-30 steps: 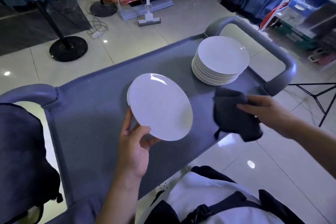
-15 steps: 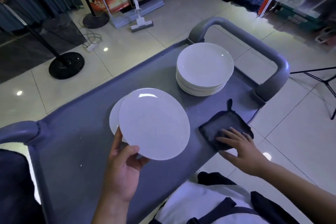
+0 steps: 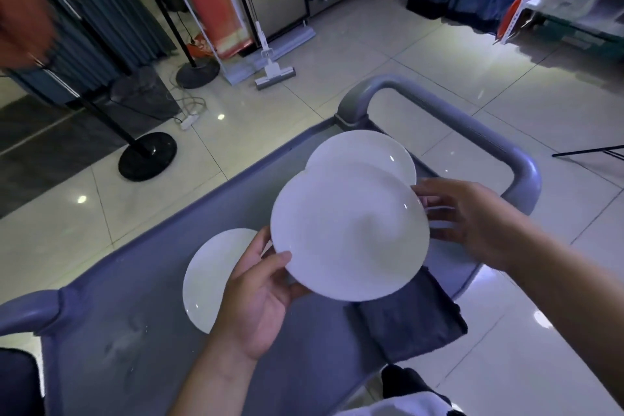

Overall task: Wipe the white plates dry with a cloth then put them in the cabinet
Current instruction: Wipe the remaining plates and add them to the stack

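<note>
Head view: left hand [image 3: 256,300] grasps plate [image 3: 347,236]; right hand [image 3: 472,223], fingers released, probably steadies its three-o'clock rim; cloth [image 3: 412,317] lies idle; stowing comes next.

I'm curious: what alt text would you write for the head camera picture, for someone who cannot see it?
A person's left hand grips a white plate above a grey cart, while the right hand touches its far edge. A dark cloth and a second plate lie on the cart, with a plate stack behind.
</note>
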A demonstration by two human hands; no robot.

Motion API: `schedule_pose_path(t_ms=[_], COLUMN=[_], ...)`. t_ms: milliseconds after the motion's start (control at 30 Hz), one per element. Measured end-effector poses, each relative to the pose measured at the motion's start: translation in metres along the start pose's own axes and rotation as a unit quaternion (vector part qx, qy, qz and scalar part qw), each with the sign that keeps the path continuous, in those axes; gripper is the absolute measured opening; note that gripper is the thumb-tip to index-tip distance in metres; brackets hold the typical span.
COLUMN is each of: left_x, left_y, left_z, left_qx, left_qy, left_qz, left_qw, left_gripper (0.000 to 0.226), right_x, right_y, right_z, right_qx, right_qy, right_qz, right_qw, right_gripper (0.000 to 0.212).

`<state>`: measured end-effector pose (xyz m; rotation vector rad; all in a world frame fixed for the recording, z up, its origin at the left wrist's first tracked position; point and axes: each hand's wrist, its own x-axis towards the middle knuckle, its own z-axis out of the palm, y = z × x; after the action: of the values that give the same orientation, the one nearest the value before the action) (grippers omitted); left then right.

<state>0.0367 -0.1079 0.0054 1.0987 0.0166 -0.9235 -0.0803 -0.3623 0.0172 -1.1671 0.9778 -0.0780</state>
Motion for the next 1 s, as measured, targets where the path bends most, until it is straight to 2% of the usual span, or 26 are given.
schedule_pose_path(t_ms=[67,200,367,500,600,700,1000], left_x=[0.024,0.066,0.105,0.118,0.118,0.118,0.121], left_y=[-0.002,-0.002,-0.006,-0.018,-0.028,-0.034,-0.038], left_z=[0.011,0.027,0.033,0.029,0.028,0.026,0.020], left_qx=[0.040,0.149,0.263,0.319,0.370,0.412,0.378], left_qy=[0.033,0.083,0.138,0.184,0.192,0.197,0.175], left_qz=[0.001,0.018,0.027,0.027,0.037,0.045,0.042], left_qw=[0.999,0.985,0.955,0.929,0.908,0.889,0.908], left_gripper=[0.044,0.048,0.059,0.050,0.045,0.043,0.048], right_x=[0.019,0.054,0.088,0.100,0.101,0.099,0.094], right_y=[-0.007,-0.021,-0.012,0.003,0.013,0.025,0.024], right_z=[-0.011,-0.020,-0.019,-0.015,-0.012,-0.009,-0.016], right_qx=[-0.005,0.002,-0.020,-0.007,0.002,-0.050,-0.267], right_qy=[-0.003,0.031,0.032,0.009,-0.009,-0.025,-0.061], right_qz=[0.002,-0.064,-0.141,-0.152,-0.169,-0.194,-0.217], right_qw=[1.000,0.997,0.989,0.988,0.986,0.979,0.937], right_gripper=[0.024,0.016,0.040,0.039,0.049,0.060,0.071])
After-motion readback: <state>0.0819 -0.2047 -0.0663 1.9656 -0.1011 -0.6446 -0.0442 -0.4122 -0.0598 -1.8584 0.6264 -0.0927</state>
